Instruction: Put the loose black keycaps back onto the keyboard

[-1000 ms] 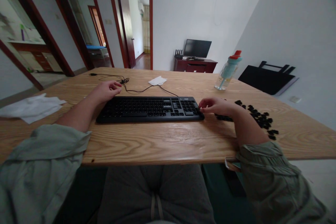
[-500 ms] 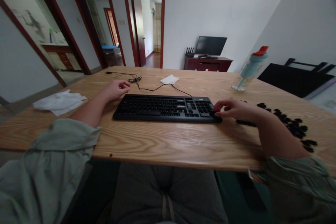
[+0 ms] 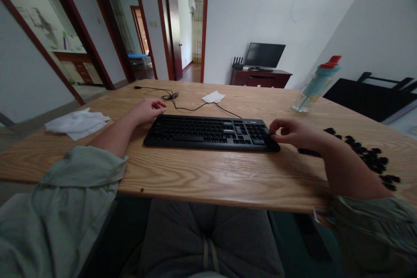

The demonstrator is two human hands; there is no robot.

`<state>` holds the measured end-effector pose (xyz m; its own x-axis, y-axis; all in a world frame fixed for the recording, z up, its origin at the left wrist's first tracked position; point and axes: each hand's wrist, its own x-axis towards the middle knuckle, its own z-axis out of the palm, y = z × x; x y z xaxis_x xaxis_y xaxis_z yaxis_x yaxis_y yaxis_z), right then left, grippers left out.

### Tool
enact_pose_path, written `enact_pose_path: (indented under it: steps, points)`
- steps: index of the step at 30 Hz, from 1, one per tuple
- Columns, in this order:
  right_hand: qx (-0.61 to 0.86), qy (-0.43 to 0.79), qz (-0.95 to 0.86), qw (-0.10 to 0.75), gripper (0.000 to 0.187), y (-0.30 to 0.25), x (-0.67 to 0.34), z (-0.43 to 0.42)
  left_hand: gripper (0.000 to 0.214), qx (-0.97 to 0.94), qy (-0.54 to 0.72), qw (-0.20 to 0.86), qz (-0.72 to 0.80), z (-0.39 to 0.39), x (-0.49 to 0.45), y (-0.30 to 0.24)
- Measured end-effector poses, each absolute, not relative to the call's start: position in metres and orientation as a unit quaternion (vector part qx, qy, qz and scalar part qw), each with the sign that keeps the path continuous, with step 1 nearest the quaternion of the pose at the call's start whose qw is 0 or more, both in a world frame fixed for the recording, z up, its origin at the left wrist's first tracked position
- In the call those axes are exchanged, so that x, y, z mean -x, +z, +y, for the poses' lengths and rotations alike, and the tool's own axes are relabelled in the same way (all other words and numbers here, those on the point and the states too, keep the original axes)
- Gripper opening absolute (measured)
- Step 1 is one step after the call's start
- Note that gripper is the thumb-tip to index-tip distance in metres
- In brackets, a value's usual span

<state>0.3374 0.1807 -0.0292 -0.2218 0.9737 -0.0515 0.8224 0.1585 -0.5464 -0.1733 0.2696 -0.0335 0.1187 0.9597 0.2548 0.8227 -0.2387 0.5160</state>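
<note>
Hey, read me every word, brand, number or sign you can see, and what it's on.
None can be read for certain.
Keyboard: a pale logo at the top right, too small to read; key legends too small as well.
Drinking bottle: any print is too blurred.

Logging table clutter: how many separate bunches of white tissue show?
2: the larger bunch left of the keyboard, the smaller bunch beyond it. Others could be hidden from this view.

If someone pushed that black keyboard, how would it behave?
The keyboard would probably slide rather than tip, being low, wide and flat on the table. It may flex slightly, being long and thin. Its thin, curving cable would likely trail limply.
</note>
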Motion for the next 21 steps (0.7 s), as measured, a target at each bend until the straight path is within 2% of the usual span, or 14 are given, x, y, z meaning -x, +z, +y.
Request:
enact_pose_path:
  steps: [5, 9, 12, 21]
  points:
    - [0.564, 0.213, -0.769, 0.213, 0.036, -0.012, -0.296, 0.171, 0.038, -0.737, 0.279, 0.14, 0.6, 0.268, 0.169, -0.032]
    - [0.51, 0.164, -0.826, 0.177, 0.024, -0.012, -0.237, 0.17, 0.037, -0.736, 0.275, 0.129, 0.605, 0.266, 0.167, -0.031]
    - [0.432, 0.157, -0.871, 0.172, 0.023, -0.026, -0.209, 0.176, 0.037, -0.734, 0.272, 0.128, 0.609, 0.264, 0.167, -0.029]
    - [0.405, 0.159, -0.874, 0.218, 0.023, -0.05, -0.212, 0.182, 0.036, -0.747, 0.279, 0.137, 0.587, 0.26, 0.164, -0.029]
